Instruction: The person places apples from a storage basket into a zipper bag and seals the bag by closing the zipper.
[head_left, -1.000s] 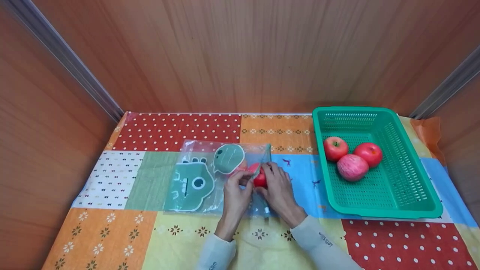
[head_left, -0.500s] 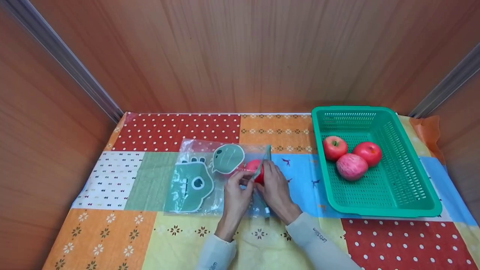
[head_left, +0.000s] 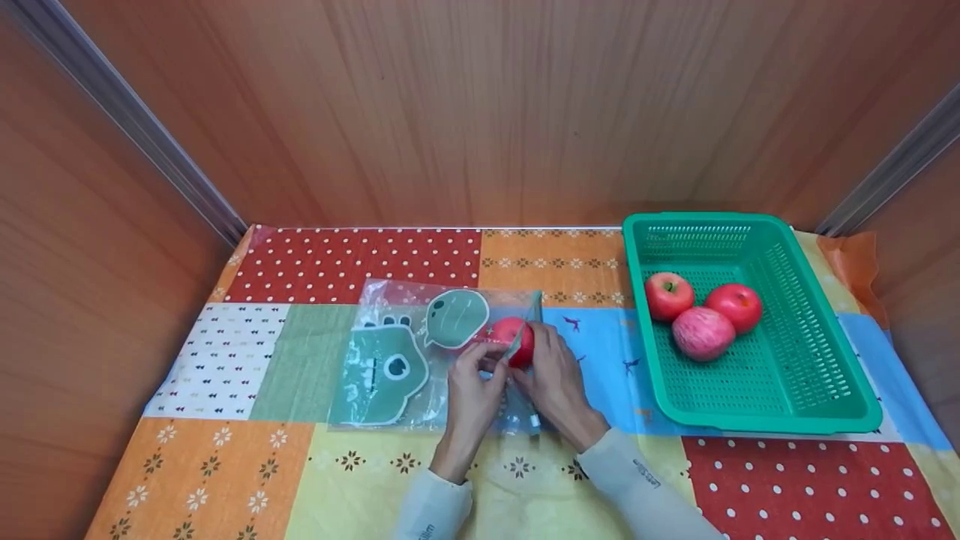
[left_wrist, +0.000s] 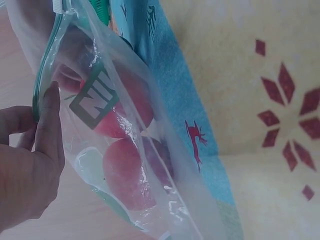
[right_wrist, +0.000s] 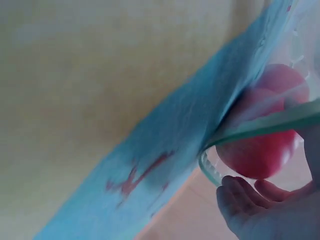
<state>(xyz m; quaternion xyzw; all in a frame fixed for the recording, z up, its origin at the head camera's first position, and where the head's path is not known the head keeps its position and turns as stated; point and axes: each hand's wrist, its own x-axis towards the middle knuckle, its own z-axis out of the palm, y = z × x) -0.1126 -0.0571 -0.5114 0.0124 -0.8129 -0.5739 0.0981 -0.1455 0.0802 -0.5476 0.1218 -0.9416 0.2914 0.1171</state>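
Note:
A clear zip bag (head_left: 405, 300) with green cartoon dinosaurs lies flat, its green-edged mouth facing right. My left hand (head_left: 474, 386) pinches the mouth's edge between thumb and fingers; the left wrist view shows this grip on the green zip strip (left_wrist: 40, 75). At the mouth is a smooth red fruit (right_wrist: 260, 155), partly inside the bag. My right hand (head_left: 553, 375) is beside that fruit, its loosely bent fingers (right_wrist: 240, 197) just below it in the right wrist view. Through the plastic, more red fruit (left_wrist: 127, 175) shows further in.
A green plastic basket (head_left: 832, 360) stands on the right, holding an apple (head_left: 670, 297), a red fruit (head_left: 735, 308) and a wrinkled pink fruit (head_left: 703, 334). A patchwork cloth (head_left: 360, 262) covers the table, and wooden panels (head_left: 480, 112) rise behind and at both sides.
The right hand has shifted slightly at the bag's mouth, and more of the red fruit shows beside its fingers. The left hand keeps its pinch on the edge.

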